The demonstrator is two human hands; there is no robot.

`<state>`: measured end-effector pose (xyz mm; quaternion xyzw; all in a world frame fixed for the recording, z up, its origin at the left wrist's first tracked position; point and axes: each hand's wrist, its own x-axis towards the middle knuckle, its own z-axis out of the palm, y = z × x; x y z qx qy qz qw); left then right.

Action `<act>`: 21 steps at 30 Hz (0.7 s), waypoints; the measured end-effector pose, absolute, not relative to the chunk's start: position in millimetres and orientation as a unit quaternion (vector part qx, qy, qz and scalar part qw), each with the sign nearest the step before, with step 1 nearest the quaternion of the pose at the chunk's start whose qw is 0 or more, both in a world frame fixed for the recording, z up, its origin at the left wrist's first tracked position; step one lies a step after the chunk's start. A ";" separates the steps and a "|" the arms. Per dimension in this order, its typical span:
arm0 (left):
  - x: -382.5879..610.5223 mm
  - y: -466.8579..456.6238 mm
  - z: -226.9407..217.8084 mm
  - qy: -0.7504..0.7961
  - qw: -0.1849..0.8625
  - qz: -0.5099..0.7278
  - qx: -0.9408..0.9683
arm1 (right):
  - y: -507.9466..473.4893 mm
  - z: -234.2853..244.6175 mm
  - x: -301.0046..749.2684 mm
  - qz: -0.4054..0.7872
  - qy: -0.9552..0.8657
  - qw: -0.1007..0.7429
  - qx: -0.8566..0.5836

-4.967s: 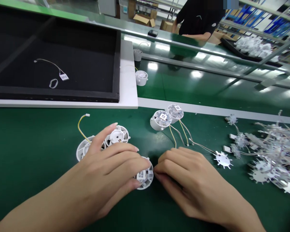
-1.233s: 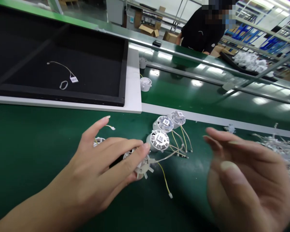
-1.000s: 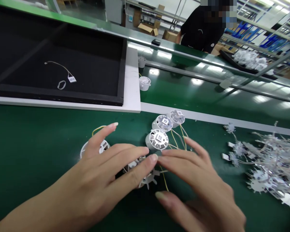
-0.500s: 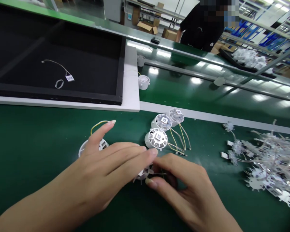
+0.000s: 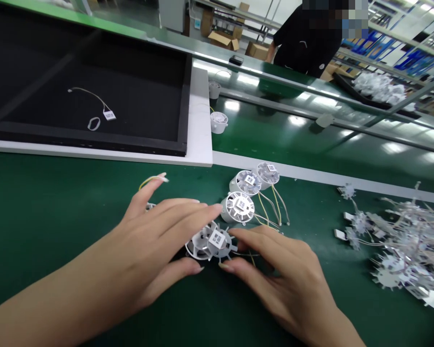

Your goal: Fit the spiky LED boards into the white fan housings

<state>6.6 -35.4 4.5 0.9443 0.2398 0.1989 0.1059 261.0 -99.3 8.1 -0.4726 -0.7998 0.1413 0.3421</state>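
Observation:
My left hand [image 5: 162, 241] has its thumb and fingers closed around a white round plastic housing [image 5: 198, 248] with spokes inside, its little finger raised. From the right, my right hand [image 5: 282, 265] pinches the edge of a grey toothed disc [image 5: 223, 248] bearing a white coded label. The disc overlaps the housing's right side, tilted; I cannot tell whether it is seated. Thin wires trail under my right fingers. Behind my left hand another white housing [image 5: 151, 206] is mostly hidden, its yellow wire [image 5: 147, 181] rising by the little finger.
Three housings fitted with labelled discs [image 5: 240, 208] stand just beyond my hands, wires trailing right. A tangled pile of toothed discs [image 5: 401, 250] lies at right. At back left is a black tray [image 5: 141, 106] with a labelled wire and a loose band. A person [image 5: 307, 43] stands across the bench.
The disc and housing, mostly covered before, now show between my hands. My left fingers have drawn back a little to the left. The view has shifted slightly.

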 end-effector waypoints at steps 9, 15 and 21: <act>15.5 -43.1 1.9 0.288 0.122 0.207 0.927 | -96.9 5.5 254.3 0.200 -0.782 0.350 -0.476; 19.3 -46.6 0.3 0.264 0.129 0.194 0.936 | -96.7 3.3 256.0 0.254 -0.759 0.327 -0.502; 26.0 -53.4 -1.7 0.274 0.150 0.257 0.915 | -94.5 8.8 262.9 0.257 -0.761 0.296 -0.517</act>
